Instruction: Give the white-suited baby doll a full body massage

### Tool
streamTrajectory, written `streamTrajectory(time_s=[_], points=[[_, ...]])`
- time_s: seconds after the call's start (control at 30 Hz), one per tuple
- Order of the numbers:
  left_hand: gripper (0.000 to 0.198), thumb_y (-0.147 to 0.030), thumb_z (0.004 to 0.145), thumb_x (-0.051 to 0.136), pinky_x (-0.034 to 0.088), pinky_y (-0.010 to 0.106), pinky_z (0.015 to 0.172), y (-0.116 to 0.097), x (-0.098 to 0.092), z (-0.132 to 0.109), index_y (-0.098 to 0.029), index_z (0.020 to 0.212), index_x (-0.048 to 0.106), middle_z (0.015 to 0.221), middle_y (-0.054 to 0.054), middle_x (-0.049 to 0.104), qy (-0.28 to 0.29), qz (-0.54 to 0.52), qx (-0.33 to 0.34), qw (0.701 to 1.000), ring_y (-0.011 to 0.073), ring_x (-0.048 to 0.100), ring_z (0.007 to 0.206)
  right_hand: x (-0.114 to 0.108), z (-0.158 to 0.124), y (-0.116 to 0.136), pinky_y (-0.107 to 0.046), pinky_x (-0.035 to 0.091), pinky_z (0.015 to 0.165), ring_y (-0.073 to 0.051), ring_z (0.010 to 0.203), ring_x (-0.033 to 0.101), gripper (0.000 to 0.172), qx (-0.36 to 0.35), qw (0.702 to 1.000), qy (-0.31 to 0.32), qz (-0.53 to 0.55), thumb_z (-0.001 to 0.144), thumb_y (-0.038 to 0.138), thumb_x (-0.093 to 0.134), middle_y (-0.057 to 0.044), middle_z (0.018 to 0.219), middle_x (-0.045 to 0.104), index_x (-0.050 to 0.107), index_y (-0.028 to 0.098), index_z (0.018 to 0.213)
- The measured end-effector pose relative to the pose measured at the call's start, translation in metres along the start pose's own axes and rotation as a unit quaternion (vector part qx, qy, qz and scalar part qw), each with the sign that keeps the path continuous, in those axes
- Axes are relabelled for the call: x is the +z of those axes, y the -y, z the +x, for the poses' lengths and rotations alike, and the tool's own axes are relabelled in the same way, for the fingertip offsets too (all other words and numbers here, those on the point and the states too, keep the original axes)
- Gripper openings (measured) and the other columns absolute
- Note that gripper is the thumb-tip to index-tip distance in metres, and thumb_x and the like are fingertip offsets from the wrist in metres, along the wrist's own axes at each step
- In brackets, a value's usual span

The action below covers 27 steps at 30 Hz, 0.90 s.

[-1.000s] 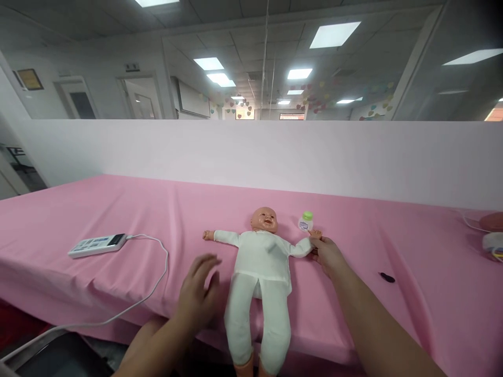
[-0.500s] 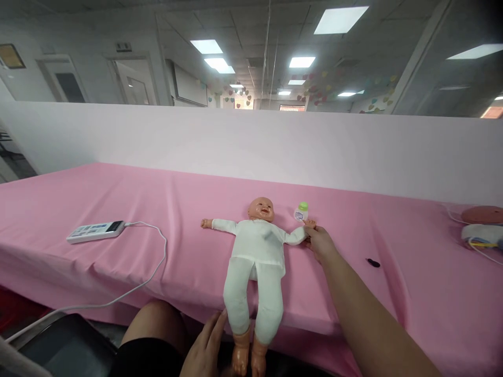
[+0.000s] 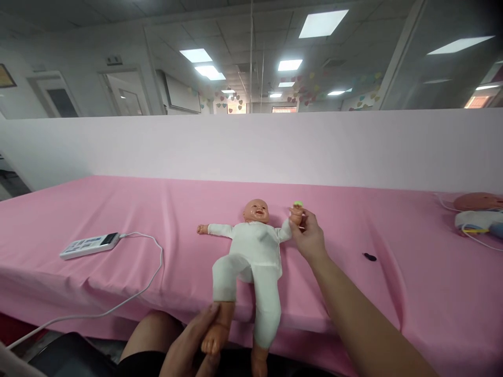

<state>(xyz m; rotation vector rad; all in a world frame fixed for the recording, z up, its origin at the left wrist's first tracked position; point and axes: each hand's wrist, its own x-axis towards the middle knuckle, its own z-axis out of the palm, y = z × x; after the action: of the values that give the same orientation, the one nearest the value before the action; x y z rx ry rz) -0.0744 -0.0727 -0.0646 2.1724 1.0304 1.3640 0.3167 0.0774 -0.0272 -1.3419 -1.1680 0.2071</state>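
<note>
A baby doll [image 3: 257,243] in a white top and white trousers lies on its back on the pink cloth [image 3: 326,293], its feet over the front edge. My right hand [image 3: 308,235] is closed round the doll's forearm on the right and holds it raised. Down at the front, my left hand [image 3: 192,340] grips the doll's bare lower leg at the left, and that knee is bent outward. The doll's other leg hangs straight. Behind the raised doll hand, only the green cap [image 3: 298,203] of a small bottle shows.
A white power strip [image 3: 90,246] with a white cord lies at the left. To the right are a small black object [image 3: 369,256] and part of another doll [image 3: 477,201] with thin tubing. A white partition [image 3: 251,149] with glass above stands along the back.
My left hand has taken hold of the doll's leg and lifted it leftward, bending the knee. My right hand has raised the doll's arm, which now covers most of the bottle.
</note>
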Motion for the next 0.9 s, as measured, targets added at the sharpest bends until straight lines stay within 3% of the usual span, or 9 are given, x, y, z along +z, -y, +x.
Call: streamTrajectory(time_s=[0.1,0.2,0.37,0.47,0.6,0.73,0.8,0.9], points=[[0.050,-0.041,0.097,0.066,0.057,0.038,0.108,-0.021,0.002,0.025,-0.031,0.146,0.062,0.136,0.007,0.072,-0.008,-0.017,-0.036,0.999,0.0289,0.069,0.124,0.010,-0.015,0.022,-0.040,0.061,0.090,-0.025,0.107,0.071,0.052,-0.107,0.991,0.069,-0.031,0.091,0.036,0.066,-0.009,0.135,0.069,0.057,0.026,0.141],[0.047,-0.039,0.097,0.067,0.055,0.044,0.111,-0.027,0.012,0.047,-0.028,0.143,0.064,0.136,0.009,0.071,-0.016,-0.048,-0.034,0.998,0.0308,0.067,0.126,0.019,-0.024,0.028,-0.043,0.058,0.097,-0.027,0.112,0.068,0.046,-0.193,0.968,0.124,-0.102,0.092,0.029,0.063,-0.009,0.128,0.071,0.060,0.026,0.138],[0.045,-0.035,0.101,0.061,0.050,0.047,0.115,-0.010,0.033,0.081,-0.028,0.146,0.061,0.143,0.010,0.066,0.024,-0.117,-0.019,0.993,0.0285,0.062,0.134,0.027,-0.031,0.031,-0.047,0.053,0.101,-0.027,0.115,0.064,0.040,-0.322,0.912,0.202,-0.154,0.094,0.014,0.058,-0.007,0.124,0.072,0.065,0.027,0.131],[0.042,-0.035,0.103,0.060,0.052,0.046,0.111,0.001,0.044,0.097,-0.027,0.144,0.061,0.132,0.010,0.071,0.038,-0.181,-0.044,0.982,0.0262,0.067,0.124,0.029,-0.032,0.033,-0.049,0.051,0.101,-0.028,0.113,0.064,0.038,-0.346,0.895,0.225,-0.170,0.093,0.010,0.058,-0.007,0.121,0.072,0.067,0.026,0.127],[0.040,-0.036,0.102,0.062,0.057,0.044,0.104,0.008,0.052,0.108,-0.027,0.141,0.062,0.122,0.007,0.073,0.046,-0.258,-0.106,0.959,0.0233,0.073,0.109,0.029,-0.032,0.032,-0.049,0.050,0.102,-0.028,0.114,0.063,0.037,-0.337,0.898,0.228,-0.170,0.094,0.011,0.060,-0.007,0.121,0.072,0.067,0.025,0.126],[0.044,-0.038,0.101,0.065,0.054,0.047,0.109,0.008,0.047,0.100,-0.026,0.143,0.061,0.125,0.007,0.072,0.044,-0.283,-0.111,0.952,0.0246,0.070,0.115,0.026,-0.029,0.031,-0.047,0.052,0.099,-0.027,0.112,0.064,0.036,-0.287,0.925,0.206,-0.136,0.093,0.016,0.062,-0.006,0.121,0.073,0.068,0.027,0.126],[0.046,-0.040,0.100,0.066,0.052,0.049,0.112,0.004,0.038,0.087,-0.026,0.143,0.062,0.123,0.007,0.073,0.044,-0.275,-0.126,0.952,0.0261,0.070,0.117,0.021,-0.024,0.027,-0.045,0.055,0.095,-0.026,0.109,0.066,0.037,-0.215,0.955,0.178,-0.105,0.092,0.022,0.065,-0.006,0.121,0.073,0.068,0.028,0.128],[0.048,-0.045,0.097,0.069,0.057,0.050,0.107,-0.002,0.020,0.057,-0.031,0.142,0.064,0.128,0.007,0.073,0.020,-0.283,-0.210,0.936,0.0287,0.073,0.113,0.010,-0.010,0.012,-0.040,0.059,0.088,-0.025,0.102,0.069,0.043,-0.057,0.994,0.089,-0.033,0.088,0.033,0.070,-0.006,0.125,0.073,0.065,0.028,0.131]])
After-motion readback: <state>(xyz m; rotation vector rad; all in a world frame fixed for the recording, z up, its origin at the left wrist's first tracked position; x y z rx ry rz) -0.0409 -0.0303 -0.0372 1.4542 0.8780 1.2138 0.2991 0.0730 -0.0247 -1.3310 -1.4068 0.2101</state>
